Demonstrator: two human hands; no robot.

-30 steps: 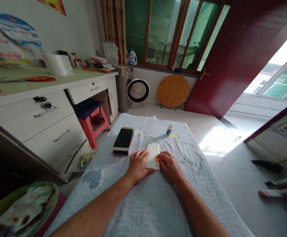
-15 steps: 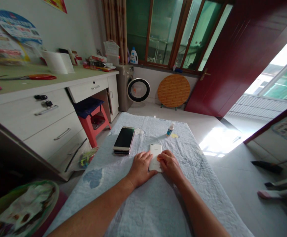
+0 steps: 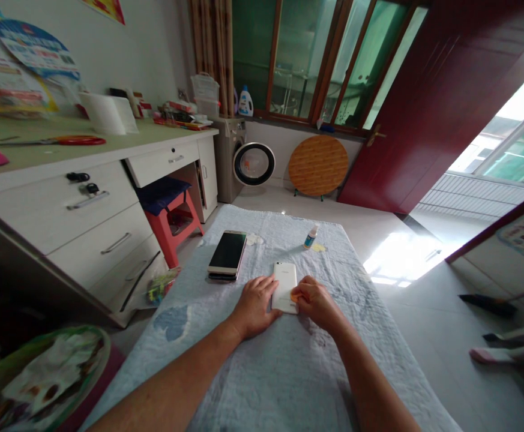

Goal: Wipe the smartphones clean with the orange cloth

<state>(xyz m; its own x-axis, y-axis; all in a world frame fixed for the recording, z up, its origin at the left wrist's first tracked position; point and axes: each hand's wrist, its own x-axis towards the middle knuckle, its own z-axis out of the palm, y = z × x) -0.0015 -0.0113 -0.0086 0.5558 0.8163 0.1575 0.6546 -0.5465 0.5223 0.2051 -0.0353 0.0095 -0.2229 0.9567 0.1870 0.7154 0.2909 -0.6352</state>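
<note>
A white smartphone lies back side up on a pale blue quilted cloth. My left hand grips its left edge, fingers along the side and thumb near the bottom corner. A small orange piece, perhaps a sponge or cloth, is pinched in my right hand. That hand presses it against the phone's right side, and my fingers hide most of it. To the left rests a stack of smartphones, the top one with its dark screen up. Beyond the white phone stands a small spray bottle.
A white desk with drawers runs along the left, a red stool tucked beside it. Near my left arm is a bin with crumpled tissue. A washing machine with its door open and a round wooden tabletop stand at the back.
My right hand has slid slightly right with the orange piece, from the middle of the phone's back to its right edge. My left hand still steadies the phone.
</note>
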